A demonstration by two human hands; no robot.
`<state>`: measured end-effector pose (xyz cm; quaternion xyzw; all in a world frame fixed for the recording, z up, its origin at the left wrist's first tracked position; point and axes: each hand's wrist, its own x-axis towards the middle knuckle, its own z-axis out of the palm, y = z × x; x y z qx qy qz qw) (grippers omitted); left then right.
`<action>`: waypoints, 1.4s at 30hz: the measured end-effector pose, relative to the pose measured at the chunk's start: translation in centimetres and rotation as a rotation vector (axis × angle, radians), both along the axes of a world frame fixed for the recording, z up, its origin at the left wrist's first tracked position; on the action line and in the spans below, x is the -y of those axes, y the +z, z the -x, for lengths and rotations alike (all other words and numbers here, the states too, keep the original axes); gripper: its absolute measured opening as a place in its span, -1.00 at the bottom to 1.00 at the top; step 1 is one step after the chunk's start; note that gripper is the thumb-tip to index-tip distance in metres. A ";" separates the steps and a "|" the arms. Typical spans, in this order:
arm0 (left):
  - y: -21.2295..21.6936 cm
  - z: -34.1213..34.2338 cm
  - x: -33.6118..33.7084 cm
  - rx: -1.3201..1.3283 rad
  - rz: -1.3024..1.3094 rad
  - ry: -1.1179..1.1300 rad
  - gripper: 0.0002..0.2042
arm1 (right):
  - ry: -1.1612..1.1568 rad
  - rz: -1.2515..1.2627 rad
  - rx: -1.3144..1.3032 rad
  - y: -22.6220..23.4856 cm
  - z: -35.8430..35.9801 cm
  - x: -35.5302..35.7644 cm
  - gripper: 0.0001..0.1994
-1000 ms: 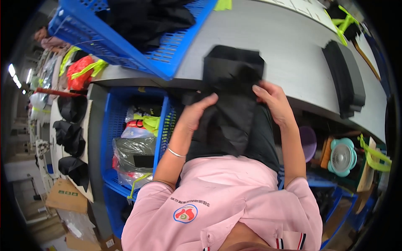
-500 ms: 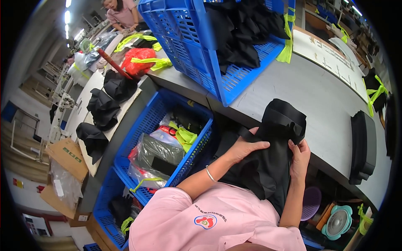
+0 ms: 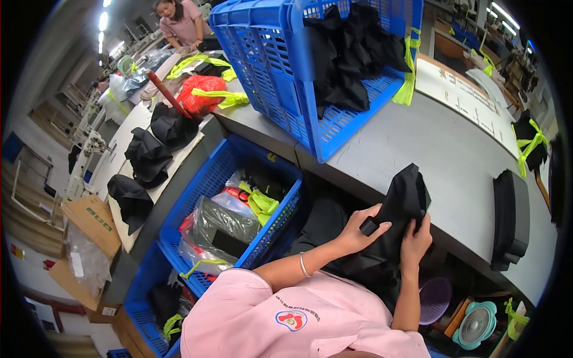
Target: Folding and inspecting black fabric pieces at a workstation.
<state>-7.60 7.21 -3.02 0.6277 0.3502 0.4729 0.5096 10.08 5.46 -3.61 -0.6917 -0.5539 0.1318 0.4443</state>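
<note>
A piece of black cloth (image 3: 404,192) is between my hands above the table's near edge, its upper end standing up and folded, the rest hanging toward my lap. My left hand (image 3: 357,231) is closed on its left side, with a short black curled strip (image 3: 369,226) at the thumb. On the right side, my right hand (image 3: 416,240) pinches the same cloth, thumb raised against it. Several black cloth pieces (image 3: 358,65) lie in a tipped blue crate (image 3: 268,71) on the table. A neat black stack (image 3: 511,221) sits to the right.
Left of my lap, a blue basket (image 3: 197,173) holds bagged goods; another blue basket (image 3: 140,298) stands below it. Black bundles (image 3: 146,156) line the left board. A red bag (image 3: 203,92) and a white board (image 3: 462,98) lie farther back. A person (image 3: 182,24) leans over the far table.
The cloth's upper end has turned and narrowed from a wide, open loop to a taller fold. Both hands have shifted slightly lower, and the whole view has tilted a little.
</note>
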 end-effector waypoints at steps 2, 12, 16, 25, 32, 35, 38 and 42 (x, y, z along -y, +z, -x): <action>-0.1 -0.5 -1.4 0.174 0.066 0.049 -0.70 | -0.002 -0.127 -0.085 1.0 -0.6 0.0 -0.75; -1.4 -0.8 -1.0 0.021 0.107 0.092 -0.65 | 0.060 -0.189 0.057 4.0 1.7 1.5 -0.70; -1.2 -0.1 -1.9 0.442 0.228 -0.072 -0.63 | 0.131 -0.183 -0.105 5.1 0.5 0.7 -0.73; -0.3 1.4 -1.9 0.471 0.423 -0.054 -0.70 | 0.393 0.215 -0.725 3.1 0.0 2.8 -0.64; -0.3 0.9 -1.6 0.371 0.550 -0.143 -0.65 | 0.202 0.090 -0.997 1.7 -0.2 3.8 -0.71; -1.2 0.6 -0.8 0.373 0.752 -0.290 -0.61 | 0.197 0.146 -0.968 1.8 -1.5 3.3 -0.68; -1.9 0.4 -0.7 0.478 0.817 -0.351 -0.61 | 0.190 0.196 -1.031 1.6 -1.6 3.5 -0.67; -1.9 0.1 -1.3 0.509 0.838 -0.402 -0.62 | 0.147 0.103 -1.059 0.8 -1.6 3.5 -0.67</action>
